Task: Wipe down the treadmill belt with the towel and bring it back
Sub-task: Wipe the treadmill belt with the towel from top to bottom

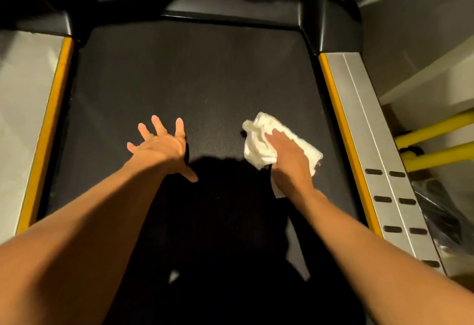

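Note:
The black treadmill belt point(184, 75) fills the middle of the view. A crumpled white towel point(259, 145) lies on its right half. My right hand point(288, 160) lies on top of the towel and presses it onto the belt; its fingers look flat, and part of the towel sticks out below my wrist. My left hand point(163, 146) is spread wide with straight fingers on the belt, a little left of centre, holding nothing. A dark shadow covers the near part of the belt between my arms.
Yellow-edged side rails flank the belt, a pale one at the left point(46, 129) and a silver one with dark oval pads at the right point(372, 150). The black motor cover point(230, 9) closes the far end. Yellow bars point(436, 142) stand beyond the right rail.

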Demonstrator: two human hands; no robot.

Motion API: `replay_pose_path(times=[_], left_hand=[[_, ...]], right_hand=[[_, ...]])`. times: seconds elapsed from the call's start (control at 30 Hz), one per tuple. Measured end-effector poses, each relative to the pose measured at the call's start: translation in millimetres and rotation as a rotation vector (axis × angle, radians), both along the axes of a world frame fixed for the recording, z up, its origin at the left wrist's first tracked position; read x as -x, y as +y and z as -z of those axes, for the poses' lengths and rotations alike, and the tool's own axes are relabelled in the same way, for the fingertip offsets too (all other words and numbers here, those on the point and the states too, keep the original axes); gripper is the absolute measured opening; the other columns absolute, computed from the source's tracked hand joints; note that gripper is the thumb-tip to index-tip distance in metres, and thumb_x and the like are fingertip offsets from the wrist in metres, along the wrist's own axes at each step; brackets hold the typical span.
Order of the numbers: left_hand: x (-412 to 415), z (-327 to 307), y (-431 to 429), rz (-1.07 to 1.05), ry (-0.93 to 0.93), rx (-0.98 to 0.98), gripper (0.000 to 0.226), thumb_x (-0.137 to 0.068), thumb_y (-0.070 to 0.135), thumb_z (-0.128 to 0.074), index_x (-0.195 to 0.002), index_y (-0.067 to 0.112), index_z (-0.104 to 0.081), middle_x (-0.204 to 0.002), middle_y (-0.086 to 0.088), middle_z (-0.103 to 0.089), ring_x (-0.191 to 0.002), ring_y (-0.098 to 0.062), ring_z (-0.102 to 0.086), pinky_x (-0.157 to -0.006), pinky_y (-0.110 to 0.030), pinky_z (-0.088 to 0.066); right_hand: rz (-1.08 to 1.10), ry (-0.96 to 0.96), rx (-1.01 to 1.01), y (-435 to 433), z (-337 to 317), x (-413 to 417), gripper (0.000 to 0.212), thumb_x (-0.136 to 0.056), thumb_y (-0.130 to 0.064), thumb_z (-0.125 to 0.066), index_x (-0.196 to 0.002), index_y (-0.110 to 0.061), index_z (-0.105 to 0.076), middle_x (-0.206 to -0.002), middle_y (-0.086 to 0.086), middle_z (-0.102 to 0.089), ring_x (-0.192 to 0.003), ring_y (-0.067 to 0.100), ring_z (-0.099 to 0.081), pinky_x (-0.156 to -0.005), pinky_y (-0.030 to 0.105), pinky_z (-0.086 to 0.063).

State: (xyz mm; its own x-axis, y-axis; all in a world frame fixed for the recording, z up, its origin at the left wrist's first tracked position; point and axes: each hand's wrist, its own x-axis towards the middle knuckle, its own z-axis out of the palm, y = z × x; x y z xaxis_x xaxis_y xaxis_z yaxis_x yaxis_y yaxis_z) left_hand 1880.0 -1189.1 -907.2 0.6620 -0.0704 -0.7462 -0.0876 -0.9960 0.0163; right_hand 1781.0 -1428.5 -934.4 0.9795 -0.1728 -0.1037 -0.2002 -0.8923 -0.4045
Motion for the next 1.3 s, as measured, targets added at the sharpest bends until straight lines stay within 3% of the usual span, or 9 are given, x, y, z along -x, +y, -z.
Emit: replay_pose_path(times=[0.1,0.33,0.53,0.63,0.77,0.93,1.0,1.17,1.3], left_hand=[[0,1,1,0.007,-0.004,-0.003,0.150,-0.050,0.061,-0.086,-0.147,0.032,0.025,-0.153,-0.020,0.031,-0.141,-0.050,0.018,-0.107,-0.072,-0.013],[-2,1,-4,-0.002,0.011,-0.013,0.152,-0.049,0.059,-0.087,-0.147,0.032,0.027,-0.153,-0.019,0.032,-0.141,-0.050,0.018,-0.107,-0.072,-0.014],[-3,-2,-1,-0.001,0.026,-0.005,0.152,-0.049,0.059,-0.087,-0.146,0.033,0.028,-0.152,-0.018,0.033,-0.141,-0.050,0.019,-0.107,-0.073,-0.013],[-3,-2,-2,-0.004,0.030,-0.002,0.152,-0.050,0.058,-0.087,-0.146,0.034,0.028,-0.152,-0.018,0.034,-0.140,-0.050,0.020,-0.107,-0.073,-0.013],[-2,-1,-1,0.001,0.017,0.005,0.151,-0.051,0.059,-0.086,-0.146,0.033,0.028,-0.152,-0.019,0.034,-0.140,-0.051,0.020,-0.107,-0.073,-0.013],[-1,-3,0,0.017,0.017,0.010,0.150,-0.051,0.058,-0.086,-0.147,0.032,0.027,-0.152,-0.020,0.034,-0.140,-0.051,0.020,-0.106,-0.073,-0.012],[-1,-3,-2,0.012,0.016,0.004,0.149,-0.052,0.057,-0.086,-0.147,0.032,0.027,-0.152,-0.020,0.034,-0.139,-0.051,0.020,-0.106,-0.072,-0.011],[-2,0,-2,0.007,-0.009,0.000,0.150,-0.050,0.060,-0.085,-0.147,0.032,0.026,-0.153,-0.020,0.031,-0.140,-0.051,0.018,-0.105,-0.073,-0.014],[1,0,1,0.011,-0.045,0.007,0.150,-0.048,0.062,-0.084,-0.149,0.033,0.023,-0.155,-0.018,0.028,-0.142,-0.049,0.016,-0.106,-0.072,-0.015]], right_hand=[[-0.123,-0.095,0.012,0,8,20,0.038,-0.086,-0.003,-0.056,-0.122,-0.014,-0.062,-0.116,0.002,-0.063,-0.112,0.016,-0.057,-0.097,0.031,-0.042],[0.325,-0.103,0.186,-61,-14,-30,0.021,-0.077,-0.005,-0.051,-0.093,-0.018,-0.058,-0.096,0.009,-0.062,-0.092,0.037,-0.056,-0.075,0.044,-0.046],[-0.159,-0.059,0.046,7,-9,12,0.031,-0.076,-0.018,-0.057,-0.106,-0.023,-0.067,-0.100,0.003,-0.063,-0.091,0.029,-0.059,-0.077,0.039,-0.049],[0.131,-0.083,0.135,-27,-8,-20,0.025,-0.080,-0.033,-0.055,-0.098,-0.021,-0.068,-0.088,0.000,-0.067,-0.083,0.023,-0.064,-0.065,0.029,-0.047],[0.426,-0.081,0.108,-54,-12,-28,0.020,-0.081,-0.005,-0.051,-0.098,-0.009,-0.059,-0.101,0.014,-0.054,-0.090,0.036,-0.056,-0.065,0.034,-0.042],[-0.043,-0.006,0.016,4,-13,19,0.005,-0.077,-0.038,-0.063,-0.079,-0.033,-0.065,-0.083,-0.006,-0.059,-0.075,0.013,-0.057,-0.069,0.034,-0.049],[0.044,-0.085,0.081,-15,-19,10,0.029,-0.073,-0.054,-0.067,-0.068,-0.025,-0.064,-0.068,-0.008,-0.059,-0.060,0.009,-0.055,-0.057,0.028,-0.046],[0.400,-0.051,0.117,-44,-12,-16,0.010,-0.086,-0.011,-0.055,-0.096,-0.011,-0.056,-0.110,0.013,-0.057,-0.095,0.032,-0.056,-0.070,0.027,-0.034],[-0.170,-0.026,0.080,10,-1,14,0.024,-0.088,-0.033,-0.054,-0.100,-0.019,-0.068,-0.093,0.006,-0.058,-0.085,0.025,-0.058,-0.069,0.022,-0.035]])
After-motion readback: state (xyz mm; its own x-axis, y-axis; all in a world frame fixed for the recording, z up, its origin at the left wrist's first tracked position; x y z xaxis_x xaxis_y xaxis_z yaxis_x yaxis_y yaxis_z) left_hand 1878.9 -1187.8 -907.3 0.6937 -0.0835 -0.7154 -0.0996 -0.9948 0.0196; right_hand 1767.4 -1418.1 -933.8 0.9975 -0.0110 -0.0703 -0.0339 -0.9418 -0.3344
